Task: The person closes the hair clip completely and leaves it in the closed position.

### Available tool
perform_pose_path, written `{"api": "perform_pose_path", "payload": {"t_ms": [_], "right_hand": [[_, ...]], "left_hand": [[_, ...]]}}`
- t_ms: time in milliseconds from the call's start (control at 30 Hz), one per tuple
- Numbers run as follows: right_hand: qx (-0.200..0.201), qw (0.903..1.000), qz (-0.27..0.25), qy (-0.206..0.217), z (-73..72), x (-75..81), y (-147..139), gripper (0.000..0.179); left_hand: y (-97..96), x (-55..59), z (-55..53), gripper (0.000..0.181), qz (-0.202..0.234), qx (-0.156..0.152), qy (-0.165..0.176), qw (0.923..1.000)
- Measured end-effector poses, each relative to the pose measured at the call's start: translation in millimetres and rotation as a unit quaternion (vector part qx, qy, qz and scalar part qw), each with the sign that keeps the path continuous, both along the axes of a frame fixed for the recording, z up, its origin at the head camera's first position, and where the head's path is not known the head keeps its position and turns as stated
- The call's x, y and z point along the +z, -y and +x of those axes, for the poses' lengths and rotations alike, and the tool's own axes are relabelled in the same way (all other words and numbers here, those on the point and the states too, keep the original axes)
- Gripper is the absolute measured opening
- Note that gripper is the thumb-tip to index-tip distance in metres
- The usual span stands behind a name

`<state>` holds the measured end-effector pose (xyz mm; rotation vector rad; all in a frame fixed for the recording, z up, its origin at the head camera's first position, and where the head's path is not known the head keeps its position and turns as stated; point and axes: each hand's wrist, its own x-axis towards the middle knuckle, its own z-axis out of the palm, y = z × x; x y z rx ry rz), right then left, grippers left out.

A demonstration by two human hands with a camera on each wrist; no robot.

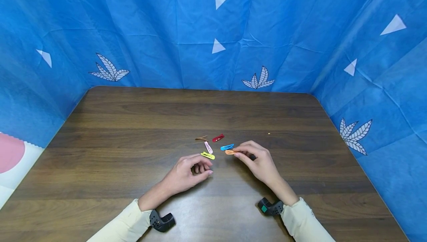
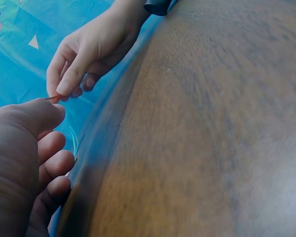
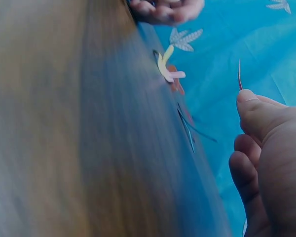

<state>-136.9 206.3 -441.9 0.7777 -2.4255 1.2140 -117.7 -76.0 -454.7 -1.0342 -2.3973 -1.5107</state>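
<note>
Right hand pinches the end of an orange hair clip between thumb and fingertips above the wooden table, while the left hand is loosely curled and holds nothing, its fingers near a yellow clip. In the head view, the orange clip appears just beside a blue clip, between that clip and the person. Farther from the person than the yellow clip are a pink clip, a red clip and a thin brown clip.
</note>
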Motion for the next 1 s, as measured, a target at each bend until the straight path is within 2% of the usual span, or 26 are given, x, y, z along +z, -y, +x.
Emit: {"api": "perform_pose_path", "payload": {"t_ms": [300, 633, 1000], "right_hand": [[-0.041, 0.999, 0.0, -0.02, -9.3, -1.7, -20, 0.022], [-0.075, 0.997, 0.009, -0.018, -16.9, -3.4, -35, 0.019], [-0.117, 0.9924, 0.038, 0.01, -22.6, -9.6, -43, 0.015]], "left_hand": [[0.5, 1.6, 0.7, 0.017, -0.006, 0.0, 0.014, 0.9999], [-0.5, 1.2, -0.4, 0.016, -0.009, 0.0, 0.015, 0.9998], [-1.2, -2.1, -1.8, 0.015, -0.008, 0.0, 0.013, 0.9999]]}}
